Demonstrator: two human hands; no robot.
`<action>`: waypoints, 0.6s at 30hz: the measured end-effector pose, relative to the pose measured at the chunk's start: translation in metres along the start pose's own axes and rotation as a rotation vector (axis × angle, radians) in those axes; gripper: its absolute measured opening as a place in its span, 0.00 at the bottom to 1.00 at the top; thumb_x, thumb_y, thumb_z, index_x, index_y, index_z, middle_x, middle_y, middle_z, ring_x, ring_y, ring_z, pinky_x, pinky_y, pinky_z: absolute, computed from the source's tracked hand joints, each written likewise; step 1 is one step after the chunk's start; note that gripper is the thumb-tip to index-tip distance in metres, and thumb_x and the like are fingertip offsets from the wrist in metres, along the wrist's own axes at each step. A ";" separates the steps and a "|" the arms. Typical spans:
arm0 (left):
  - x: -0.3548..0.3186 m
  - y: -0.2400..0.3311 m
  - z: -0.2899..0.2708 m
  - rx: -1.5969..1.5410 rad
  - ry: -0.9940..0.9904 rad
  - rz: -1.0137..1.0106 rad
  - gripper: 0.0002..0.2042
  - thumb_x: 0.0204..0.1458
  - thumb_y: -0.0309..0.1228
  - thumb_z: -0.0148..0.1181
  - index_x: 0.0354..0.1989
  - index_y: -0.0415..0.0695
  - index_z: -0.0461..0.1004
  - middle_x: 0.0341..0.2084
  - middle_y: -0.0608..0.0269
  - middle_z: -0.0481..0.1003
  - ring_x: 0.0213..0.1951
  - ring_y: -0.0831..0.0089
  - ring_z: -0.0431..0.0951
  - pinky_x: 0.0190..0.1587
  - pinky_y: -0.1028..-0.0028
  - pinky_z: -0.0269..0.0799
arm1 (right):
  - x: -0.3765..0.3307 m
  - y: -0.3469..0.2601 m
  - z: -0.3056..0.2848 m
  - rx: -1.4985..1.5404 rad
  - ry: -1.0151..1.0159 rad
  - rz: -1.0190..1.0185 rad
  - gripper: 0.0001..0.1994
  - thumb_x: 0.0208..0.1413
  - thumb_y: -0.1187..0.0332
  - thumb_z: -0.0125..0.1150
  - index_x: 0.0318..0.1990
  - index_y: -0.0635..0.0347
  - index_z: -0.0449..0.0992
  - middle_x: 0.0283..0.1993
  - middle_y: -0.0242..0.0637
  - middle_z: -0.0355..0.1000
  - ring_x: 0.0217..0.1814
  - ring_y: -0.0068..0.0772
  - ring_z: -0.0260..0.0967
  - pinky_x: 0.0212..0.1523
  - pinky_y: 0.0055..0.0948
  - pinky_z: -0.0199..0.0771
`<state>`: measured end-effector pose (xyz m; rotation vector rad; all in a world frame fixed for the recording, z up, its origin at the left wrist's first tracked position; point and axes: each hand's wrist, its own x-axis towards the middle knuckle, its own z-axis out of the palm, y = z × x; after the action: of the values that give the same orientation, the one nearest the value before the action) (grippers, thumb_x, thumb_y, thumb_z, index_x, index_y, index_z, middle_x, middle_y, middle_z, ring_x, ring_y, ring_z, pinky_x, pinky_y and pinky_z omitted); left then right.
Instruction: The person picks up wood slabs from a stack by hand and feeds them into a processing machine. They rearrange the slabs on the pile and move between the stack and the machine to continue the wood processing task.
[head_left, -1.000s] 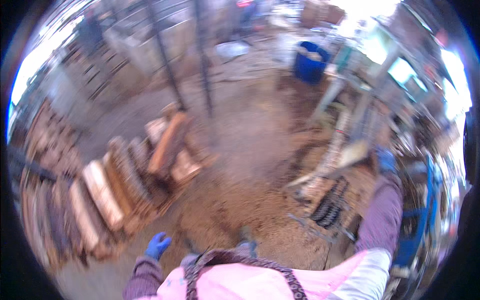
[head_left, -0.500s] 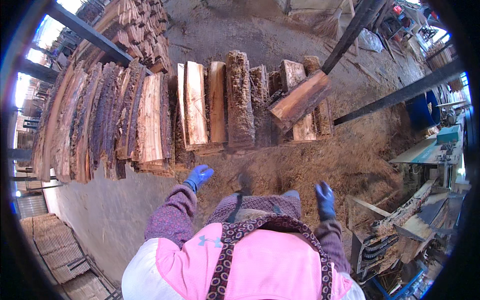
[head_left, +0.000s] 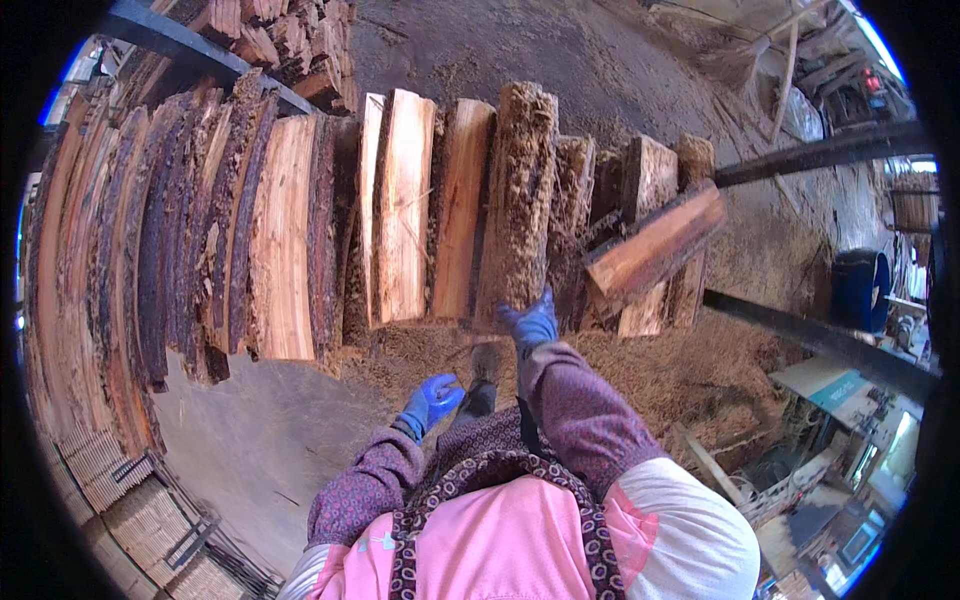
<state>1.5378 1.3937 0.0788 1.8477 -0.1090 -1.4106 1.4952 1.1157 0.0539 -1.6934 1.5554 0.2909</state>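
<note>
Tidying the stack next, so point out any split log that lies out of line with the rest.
One stands out: the reddish split log near the right end lies slanted across the top of the row, while the other split logs lie side by side in parallel. The right hand reaches toward the row's near ends; the left hand is free.

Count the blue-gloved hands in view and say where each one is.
2. The right hand reaches forward to the near end of the bark-covered log in the row. The left hand hangs lower, above the sawdust-covered ground, holding nothing.
</note>
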 end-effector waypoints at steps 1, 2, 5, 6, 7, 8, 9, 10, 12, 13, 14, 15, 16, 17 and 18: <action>0.009 0.005 -0.002 -0.010 0.028 -0.018 0.23 0.51 0.33 0.65 0.54 0.38 0.67 0.43 0.58 0.75 0.44 0.71 0.76 0.47 0.72 0.73 | 0.006 -0.001 0.000 0.003 -0.012 0.013 0.52 0.30 0.52 0.79 0.64 0.61 0.56 0.55 0.51 0.69 0.56 0.51 0.68 0.56 0.40 0.67; 0.013 0.009 -0.001 -0.020 0.055 -0.041 0.24 0.50 0.33 0.66 0.54 0.38 0.67 0.44 0.56 0.75 0.44 0.70 0.76 0.47 0.71 0.73 | 0.009 0.000 -0.001 0.004 -0.027 0.030 0.50 0.29 0.56 0.81 0.62 0.62 0.59 0.52 0.50 0.72 0.54 0.49 0.70 0.55 0.38 0.69; 0.045 0.039 0.002 -0.172 0.071 -0.014 0.24 0.51 0.32 0.65 0.54 0.37 0.66 0.43 0.57 0.75 0.45 0.71 0.76 0.48 0.73 0.73 | 0.024 0.005 -0.009 0.077 -0.075 0.031 0.43 0.28 0.59 0.82 0.55 0.62 0.68 0.49 0.47 0.74 0.51 0.45 0.71 0.52 0.38 0.70; 0.056 0.052 0.005 -0.231 0.066 -0.001 0.24 0.51 0.32 0.65 0.54 0.37 0.66 0.43 0.57 0.75 0.45 0.71 0.76 0.48 0.73 0.72 | 0.024 0.007 -0.010 0.118 -0.092 0.030 0.40 0.29 0.60 0.81 0.54 0.63 0.69 0.48 0.46 0.74 0.49 0.44 0.72 0.51 0.38 0.70; 0.074 0.066 0.006 -0.124 0.072 0.096 0.24 0.51 0.31 0.66 0.54 0.37 0.66 0.42 0.58 0.75 0.43 0.72 0.76 0.46 0.74 0.72 | 0.025 0.005 -0.010 0.159 -0.108 0.023 0.37 0.30 0.61 0.81 0.52 0.63 0.70 0.47 0.44 0.75 0.48 0.42 0.72 0.49 0.37 0.71; 0.091 0.087 0.011 -0.139 0.107 0.116 0.23 0.51 0.32 0.65 0.53 0.36 0.67 0.42 0.58 0.75 0.42 0.72 0.75 0.46 0.75 0.72 | 0.026 0.002 -0.010 0.205 -0.124 0.020 0.34 0.32 0.63 0.80 0.50 0.63 0.72 0.46 0.43 0.75 0.46 0.40 0.73 0.48 0.37 0.72; 0.107 0.112 0.016 -0.156 0.143 0.137 0.22 0.52 0.32 0.64 0.53 0.36 0.67 0.41 0.59 0.75 0.41 0.73 0.75 0.45 0.76 0.72 | 0.029 0.000 -0.012 0.264 -0.198 -0.061 0.32 0.35 0.64 0.79 0.50 0.63 0.72 0.44 0.42 0.76 0.44 0.37 0.73 0.46 0.35 0.72; 0.131 0.142 0.013 -0.122 0.087 0.072 0.22 0.52 0.34 0.63 0.53 0.36 0.68 0.42 0.59 0.74 0.41 0.72 0.74 0.45 0.75 0.71 | 0.031 -0.005 -0.016 0.324 -0.272 -0.144 0.29 0.38 0.65 0.77 0.50 0.64 0.72 0.43 0.41 0.76 0.42 0.34 0.73 0.44 0.33 0.73; 0.153 0.202 0.014 0.177 0.045 0.161 0.23 0.54 0.39 0.61 0.52 0.35 0.69 0.43 0.61 0.74 0.42 0.72 0.73 0.48 0.72 0.68 | 0.030 -0.006 -0.031 0.448 -0.391 -0.283 0.24 0.44 0.67 0.73 0.49 0.65 0.72 0.40 0.38 0.76 0.38 0.29 0.73 0.40 0.30 0.74; 0.161 0.209 0.025 -0.013 0.002 0.255 0.24 0.53 0.40 0.61 0.52 0.35 0.68 0.44 0.61 0.74 0.44 0.72 0.72 0.49 0.71 0.67 | 0.025 -0.012 -0.045 0.590 -0.467 -0.299 0.20 0.49 0.67 0.69 0.48 0.64 0.73 0.39 0.35 0.76 0.37 0.24 0.72 0.38 0.27 0.74; 0.167 0.211 0.037 -0.215 -0.033 0.342 0.25 0.53 0.41 0.61 0.53 0.35 0.68 0.45 0.61 0.74 0.45 0.72 0.72 0.51 0.70 0.66 | 0.006 -0.048 -0.094 0.710 -0.599 -0.148 0.20 0.50 0.67 0.68 0.49 0.64 0.72 0.40 0.33 0.75 0.36 0.23 0.71 0.38 0.25 0.74; 0.142 0.251 0.050 -0.155 -0.011 0.241 0.26 0.53 0.41 0.61 0.54 0.35 0.67 0.47 0.59 0.73 0.47 0.72 0.71 0.53 0.70 0.66 | 0.003 -0.043 -0.113 0.811 -0.574 -0.141 0.20 0.50 0.68 0.68 0.50 0.64 0.72 0.40 0.33 0.75 0.36 0.23 0.71 0.37 0.25 0.74; 0.139 0.247 0.052 -0.149 -0.033 0.222 0.27 0.54 0.41 0.61 0.57 0.35 0.66 0.50 0.57 0.71 0.50 0.71 0.70 0.55 0.71 0.65 | -0.001 -0.034 -0.128 0.904 -0.564 -0.147 0.20 0.50 0.68 0.68 0.50 0.64 0.72 0.40 0.33 0.75 0.36 0.23 0.71 0.37 0.26 0.74; 0.139 0.244 0.054 -0.141 -0.056 0.202 0.28 0.55 0.40 0.60 0.59 0.34 0.64 0.53 0.55 0.69 0.53 0.70 0.69 0.57 0.71 0.64 | -0.004 -0.022 -0.137 0.973 -0.511 -0.126 0.20 0.50 0.69 0.68 0.49 0.64 0.72 0.41 0.32 0.75 0.37 0.24 0.71 0.39 0.26 0.73; 0.133 0.240 0.054 -0.138 -0.102 0.211 0.27 0.55 0.39 0.60 0.59 0.35 0.63 0.52 0.56 0.70 0.52 0.71 0.70 0.56 0.72 0.65 | -0.011 -0.006 -0.146 1.040 -0.459 -0.108 0.19 0.49 0.70 0.68 0.49 0.63 0.72 0.41 0.32 0.75 0.39 0.24 0.71 0.41 0.26 0.73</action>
<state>1.6333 1.1343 0.1218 1.6029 -0.2448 -1.3300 1.4489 1.0244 0.1593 -0.7979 0.9697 -0.1730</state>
